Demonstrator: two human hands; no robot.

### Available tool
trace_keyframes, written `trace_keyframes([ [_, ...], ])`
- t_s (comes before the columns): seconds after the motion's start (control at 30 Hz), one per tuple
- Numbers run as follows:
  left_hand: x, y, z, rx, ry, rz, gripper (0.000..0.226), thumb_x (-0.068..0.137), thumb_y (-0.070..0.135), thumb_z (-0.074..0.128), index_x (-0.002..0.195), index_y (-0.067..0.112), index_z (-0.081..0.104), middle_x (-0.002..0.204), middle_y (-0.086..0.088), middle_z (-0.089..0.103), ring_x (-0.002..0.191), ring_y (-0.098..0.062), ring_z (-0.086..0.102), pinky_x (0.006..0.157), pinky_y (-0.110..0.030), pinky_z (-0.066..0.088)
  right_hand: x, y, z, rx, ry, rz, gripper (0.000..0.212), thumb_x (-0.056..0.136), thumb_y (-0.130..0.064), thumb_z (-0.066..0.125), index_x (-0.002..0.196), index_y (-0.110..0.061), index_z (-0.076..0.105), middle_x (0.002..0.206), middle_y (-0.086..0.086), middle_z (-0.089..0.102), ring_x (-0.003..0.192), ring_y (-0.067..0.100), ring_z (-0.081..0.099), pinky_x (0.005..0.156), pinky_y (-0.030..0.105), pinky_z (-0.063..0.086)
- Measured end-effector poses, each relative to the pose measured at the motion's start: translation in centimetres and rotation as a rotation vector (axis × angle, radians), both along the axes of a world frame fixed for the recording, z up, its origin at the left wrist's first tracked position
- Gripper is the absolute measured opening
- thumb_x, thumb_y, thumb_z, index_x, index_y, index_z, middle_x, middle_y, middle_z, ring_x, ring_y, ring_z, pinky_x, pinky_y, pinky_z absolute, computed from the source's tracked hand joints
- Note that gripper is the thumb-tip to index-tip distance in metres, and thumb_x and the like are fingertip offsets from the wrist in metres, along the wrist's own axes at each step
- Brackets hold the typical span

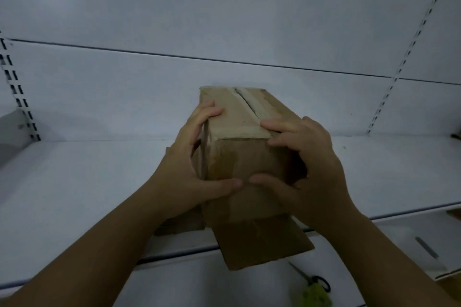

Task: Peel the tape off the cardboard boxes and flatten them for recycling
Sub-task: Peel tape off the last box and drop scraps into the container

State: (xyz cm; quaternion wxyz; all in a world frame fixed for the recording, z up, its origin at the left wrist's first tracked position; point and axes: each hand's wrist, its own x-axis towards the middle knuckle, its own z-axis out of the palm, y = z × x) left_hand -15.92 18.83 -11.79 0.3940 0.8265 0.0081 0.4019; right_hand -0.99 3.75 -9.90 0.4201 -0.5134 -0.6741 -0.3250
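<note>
At the far left of the frame a slotted upright (17,92) runs up the white back panel, and the white shelf (74,182) spreads across the middle. The left hand (189,169) comes in from the lower left and grips the cardboard box (234,113). Its fingers (212,111) curl over the box's top left edge and its thumb lies flat across the near face. The box stands at the centre of the frame, resting on the shelf as far as I can tell. Its long axis points away from the person, up the frame, and a loose bottom flap (262,244) hangs out over the shelf's front edge. A strip of tape (239,129) runs along the near top edge, and another follows the centre seam, which gapes a little further back. The right hand (311,164) holds the near right corner, its fingertips (274,123) bent down right onto the right end of that near strip and its thumb pressed on the front face, almost meeting the other thumb. The tape lies under the right fingers and leads left and away from them. I would judge the right hand the one to lift an end while the left braces the box. Scissors (311,281) lie on the lower shelf at the lower right, well apart from both hands.
</note>
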Motion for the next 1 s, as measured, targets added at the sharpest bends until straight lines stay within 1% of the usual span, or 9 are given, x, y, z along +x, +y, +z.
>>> trace_keyframes([
  [0.1,-0.1,-0.1,0.0,-0.007,0.0,-0.003,0.094,0.056,0.049,0.079,0.135,0.047,0.029,0.151,0.018,0.021,0.139,-0.004,0.027,0.106,-0.045,0.041,0.1,0.2,-0.3,0.035,0.066,0.035,0.031,0.08,-0.032,0.066,0.105,-0.019,0.051,0.12,-0.005,0.057,0.115,0.015,0.054,0.108,0.04,0.034],
  [0.27,-0.1,-0.2,-0.2,-0.001,0.004,-0.001,0.094,0.056,0.047,0.079,0.136,0.047,0.029,0.152,0.017,0.02,0.138,-0.004,0.027,0.107,-0.04,0.041,0.1,0.2,-0.8,0.05,0.156,0.069,0.006,0.089,-0.025,0.055,0.091,-0.019,0.053,0.119,-0.008,0.058,0.116,0.01,0.054,0.11,0.04,0.03],
  [0.37,0.0,-0.2,-0.2,0.006,0.002,0.0,0.093,0.056,0.046,0.078,0.135,0.049,0.029,0.152,0.017,0.02,0.138,-0.002,0.027,0.108,-0.033,0.04,0.3,-0.1,-0.6,0.015,0.195,0.149,0.02,0.093,-0.038,0.05,0.097,-0.019,0.053,0.12,-0.01,0.056,0.119,0.009,0.053,0.111,0.038,0.028],
  [0.47,0.0,-0.2,-0.2,0.026,0.001,0.003,0.092,0.058,0.045,0.078,0.136,0.046,0.029,0.152,0.015,0.02,0.139,-0.003,0.026,0.108,-0.031,0.038,0.8,-0.4,-0.3,-0.054,0.036,0.118,0.044,0.077,-0.04,0.068,0.11,-0.016,0.05,0.127,-0.002,0.052,0.123,0.014,0.049,0.111,0.04,0.028],
  [0.5,0.0,-0.2,-0.2,0.026,0.002,0.003,0.092,0.058,0.044,0.078,0.136,0.045,0.029,0.152,0.015,0.021,0.139,-0.004,0.026,0.108,-0.031,0.038,1.1,-0.5,-0.2,-0.065,0.004,0.106,0.044,0.077,-0.037,0.069,0.11,-0.016,0.05,0.128,-0.001,0.052,0.124,0.015,0.049,0.111,0.042,0.029],
  [0.67,-0.1,-0.4,-0.1,0.005,0.013,0.012,0.093,0.057,0.045,0.079,0.135,0.049,0.03,0.151,0.018,0.021,0.136,-0.002,0.03,0.107,-0.033,0.041,1.3,-0.2,-0.7,0.002,0.055,0.149,0.008,0.083,-0.016,0.064,0.087,-0.017,0.057,0.124,-0.001,0.056,0.12,0.02,0.053,0.109,0.047,0.031],
  [0.83,-0.1,-0.5,-0.1,-0.003,0.023,0.02,0.093,0.055,0.047,0.079,0.132,0.055,0.028,0.151,0.021,0.02,0.136,-0.002,0.031,0.107,-0.038,0.041,1.0,-0.7,-0.3,-0.051,0.207,0.213,0.003,0.087,-0.024,0.058,0.088,-0.022,0.056,0.114,-0.015,0.059,0.119,0.007,0.052,0.111,0.032,0.027],
  [0.9,-0.1,-0.4,0.0,0.005,0.022,0.025,0.092,0.055,0.047,0.079,0.132,0.056,0.028,0.15,0.022,0.021,0.136,-0.002,0.03,0.107,-0.036,0.041,0.8,-1.1,-0.1,-0.073,0.267,0.275,0.009,0.092,-0.033,0.053,0.09,-0.024,0.055,0.113,-0.023,0.058,0.117,0.007,0.053,0.112,0.03,0.026],
  [1.0,-0.1,-0.5,-0.1,0.008,0.018,0.035,0.093,0.055,0.046,0.079,0.132,0.054,0.029,0.15,0.022,0.022,0.136,-0.002,0.03,0.107,-0.033,0.041,0.6,-1.4,0.0,-0.109,0.357,0.335,0.012,0.094,-0.038,0.048,0.092,-0.027,0.053,0.109,-0.022,0.06,0.115,0.01,0.056,0.112,0.03,0.027],
])
